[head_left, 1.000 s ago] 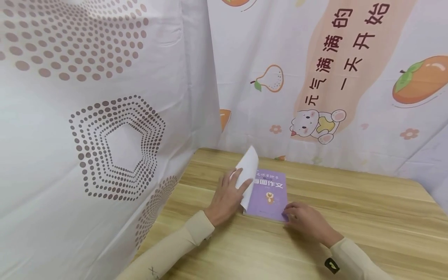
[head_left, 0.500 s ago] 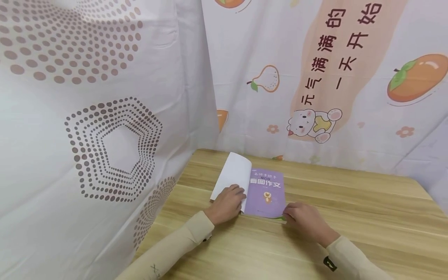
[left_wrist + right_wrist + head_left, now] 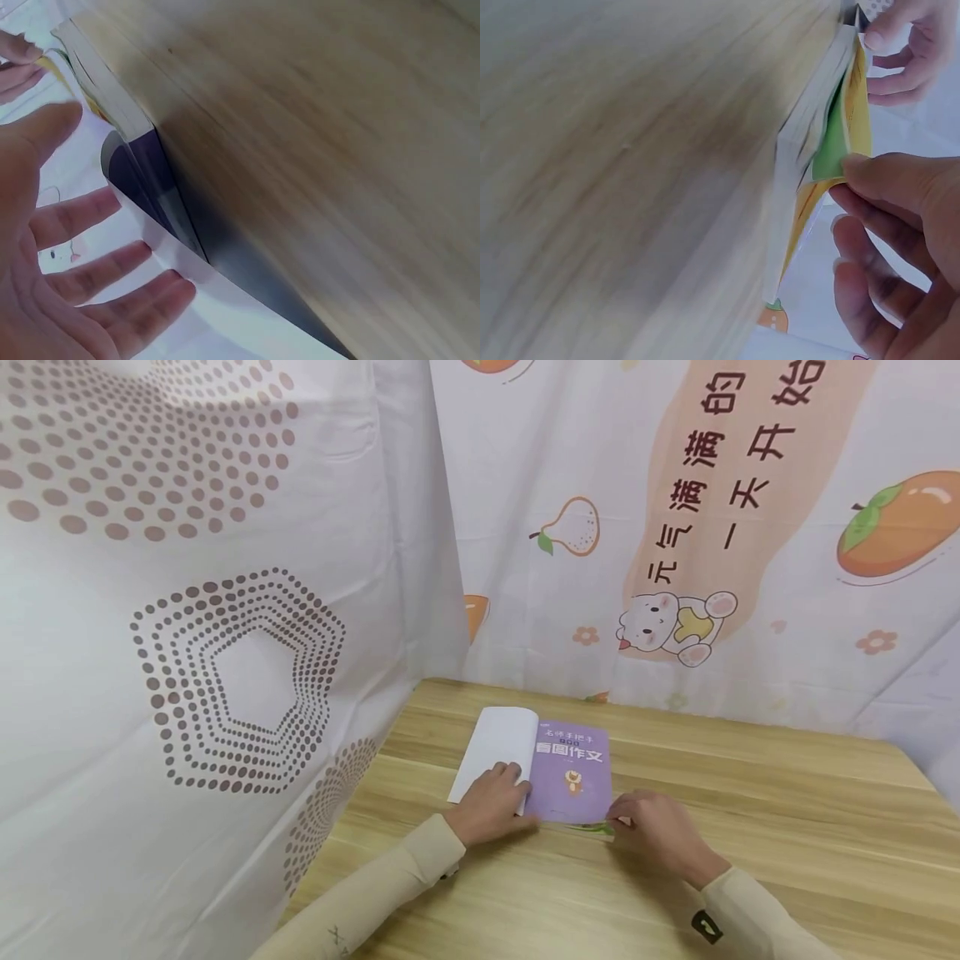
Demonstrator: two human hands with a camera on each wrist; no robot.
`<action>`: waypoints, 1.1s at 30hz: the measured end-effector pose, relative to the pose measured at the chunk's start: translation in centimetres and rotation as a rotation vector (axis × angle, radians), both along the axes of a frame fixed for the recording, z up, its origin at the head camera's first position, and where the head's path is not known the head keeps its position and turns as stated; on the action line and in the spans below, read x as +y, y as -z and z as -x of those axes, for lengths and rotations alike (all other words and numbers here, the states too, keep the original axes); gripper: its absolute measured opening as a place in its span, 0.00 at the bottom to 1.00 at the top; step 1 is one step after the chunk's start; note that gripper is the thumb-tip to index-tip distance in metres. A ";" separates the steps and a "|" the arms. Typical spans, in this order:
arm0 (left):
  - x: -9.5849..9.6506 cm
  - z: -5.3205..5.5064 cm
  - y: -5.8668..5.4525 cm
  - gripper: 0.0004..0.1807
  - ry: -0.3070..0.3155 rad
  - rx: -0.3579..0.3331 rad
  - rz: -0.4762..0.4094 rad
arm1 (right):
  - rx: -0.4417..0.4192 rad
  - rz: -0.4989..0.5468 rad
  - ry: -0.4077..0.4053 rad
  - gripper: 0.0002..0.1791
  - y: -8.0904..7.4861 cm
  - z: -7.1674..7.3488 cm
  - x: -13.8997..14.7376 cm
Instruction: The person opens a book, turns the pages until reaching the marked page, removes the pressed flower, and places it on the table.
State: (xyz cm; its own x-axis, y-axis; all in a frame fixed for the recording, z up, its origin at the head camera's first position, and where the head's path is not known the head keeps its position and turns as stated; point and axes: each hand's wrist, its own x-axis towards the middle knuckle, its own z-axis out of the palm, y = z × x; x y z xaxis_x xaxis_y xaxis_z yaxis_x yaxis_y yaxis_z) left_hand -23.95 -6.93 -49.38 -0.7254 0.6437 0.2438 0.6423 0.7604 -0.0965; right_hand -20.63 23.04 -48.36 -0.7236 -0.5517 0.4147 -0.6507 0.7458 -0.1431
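Note:
A book lies open on the table, its front cover (image 3: 501, 739) folded over to the left with the white inside up. On its right side shows a purple title page (image 3: 570, 777) with white characters and a small lion. My left hand (image 3: 487, 806) is at the inside cover near the spine, its fingers spread and loose in the left wrist view. My right hand (image 3: 660, 831) pinches the page's lower right corner between thumb and index finger and bends it up. In the right wrist view, green paper (image 3: 829, 154) and yellow show at the lifted corner, above the thick page block (image 3: 799, 135).
The wood-grain table (image 3: 750, 827) reaches out in front and to the right. A white curtain with brown dots (image 3: 247, 685) hangs along the left side, and a fruit-printed curtain (image 3: 525, 635) hangs behind the table.
The cover, half raised earlier beside my left hand, has come down flat to the left. My left fingers moved down toward the spine. The purple page's corner has lifted in my right hand, showing green beneath.

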 end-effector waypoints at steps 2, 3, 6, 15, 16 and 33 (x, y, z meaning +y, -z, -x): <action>0.2 0.0 0.1 0.32 0.002 0.024 0.019 | -0.048 0.025 0.034 0.09 -0.2 0.0 -0.1; 0.3 0.0 0.1 0.33 0.002 0.039 0.025 | -0.075 0.042 0.050 0.08 -0.4 0.0 -0.1; 0.5 0.0 0.5 0.35 -0.002 0.076 0.029 | -0.114 0.079 0.077 0.06 -0.8 0.1 -0.1; 0.8 0.1 0.6 0.35 -0.024 0.093 0.044 | 0.018 0.162 -0.003 0.06 -1.5 0.5 -0.3; 0.8 0.1 0.5 0.33 -0.027 0.097 0.043 | 0.032 0.177 -0.013 0.07 -1.5 0.5 -0.3; 0.1 0.4 0.0 0.47 -0.050 0.092 -0.354 | -0.202 0.052 0.046 0.17 0.2 -0.6 -0.5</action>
State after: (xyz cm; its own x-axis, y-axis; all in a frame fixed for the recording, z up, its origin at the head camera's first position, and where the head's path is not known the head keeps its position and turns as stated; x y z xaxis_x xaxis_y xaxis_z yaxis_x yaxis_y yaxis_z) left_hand -24.38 -6.86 -49.35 -0.7187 0.4721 0.5104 0.6042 0.7873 0.1225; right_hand -20.08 22.56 -48.51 -0.8191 -0.4976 0.2854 -0.5699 0.7625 -0.3064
